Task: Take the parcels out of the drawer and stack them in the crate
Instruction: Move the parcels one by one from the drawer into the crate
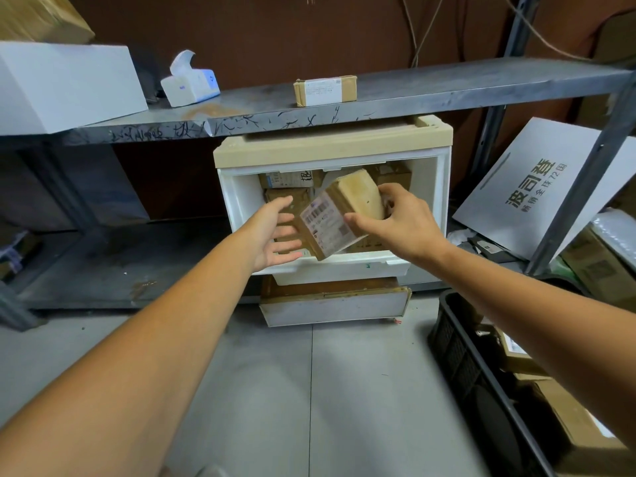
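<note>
Head view. White drawer (344, 266) pulled open from a small cabinet (330, 146) with a beige top, tucked under a grey metal shelf (413, 94) at about 12 o'clock from the hands.

Right hand (402, 222) grips a brown cardboard parcel (340, 215): thumb on the near face beside the white shipping label, fingers wrapped over the far end. Parcel is tilted, label facing up and toward the camera, held above the drawer's open top.

Left hand (275, 232) at 9 o'clock of the parcel, palm turned toward it, fingers spread wide and holding nothing. Fingertips are just beside the parcel's lower left edge; cannot tell if they touch.

More parcels (289, 187) lie packed in the drawer behind and under the held one, several with labels.

Black plastic crate (461, 349) on the floor at 4 o'clock of the drawer, boxes already inside it.

On the shelf top: one small labelled box (325, 91) at 12 o'clock, a tissue pack (191, 80) at 11 o'clock, a big white box (65, 84) farther left. A white bag with printed characters (537, 187) leans at 3 o'clock.
</note>
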